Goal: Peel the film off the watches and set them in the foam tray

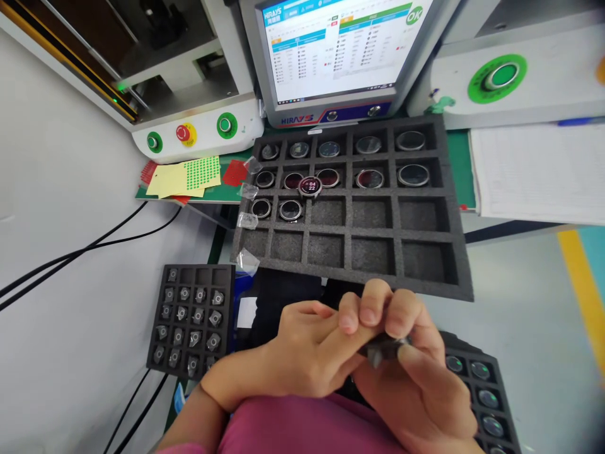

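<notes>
Near the lower middle, my left hand [312, 347] and my right hand [425, 378] meet around a small dark object [385, 348], which looks like a watch body. My right thumb and fingers pinch it; my left fingers close on its near side, partly hidden by the right fingers. Just beyond the hands lies a large grey foam tray [373, 252] with round watches in its back rows and two in the third row. One lit watch [310, 186] showing 04 22 rests on the dividers between compartments.
A small foam tray [190, 284] of wrapped parts is at left, another watch tray [503, 384] at lower right. Behind stand a monitor [340, 50] and machine buttons [184, 133]. Yellow sticker sheets [184, 178] and papers [539, 170] flank the big tray.
</notes>
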A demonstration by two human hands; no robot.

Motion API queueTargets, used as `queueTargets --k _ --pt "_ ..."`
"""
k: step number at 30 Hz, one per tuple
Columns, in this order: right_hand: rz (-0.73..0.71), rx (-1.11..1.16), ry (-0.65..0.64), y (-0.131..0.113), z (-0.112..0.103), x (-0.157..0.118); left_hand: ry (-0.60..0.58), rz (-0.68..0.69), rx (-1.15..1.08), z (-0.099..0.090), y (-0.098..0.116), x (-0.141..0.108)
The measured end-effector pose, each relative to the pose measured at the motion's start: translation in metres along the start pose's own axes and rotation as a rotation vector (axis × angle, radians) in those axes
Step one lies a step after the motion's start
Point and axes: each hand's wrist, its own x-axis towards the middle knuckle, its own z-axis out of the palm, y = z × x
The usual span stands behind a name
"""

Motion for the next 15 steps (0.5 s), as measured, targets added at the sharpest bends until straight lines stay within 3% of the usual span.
queueTargets --k 5,11,15 --pt "-0.154 -0.12 -0.021 0.006 -0.002 -0.001 0.053 -0.144 -0.061 0.0 0.007 0.002" --pt "-0.147 -0.152 -0.05 0.007 -0.003 -0.004 0.083 -0.06 0.111 0.002 0.011 -0.002" --pt "-0.176 -0.185 -0.078 0.009 -0.008 -0.005 0.081 -0.147 -0.049 0.001 0.011 -0.004"
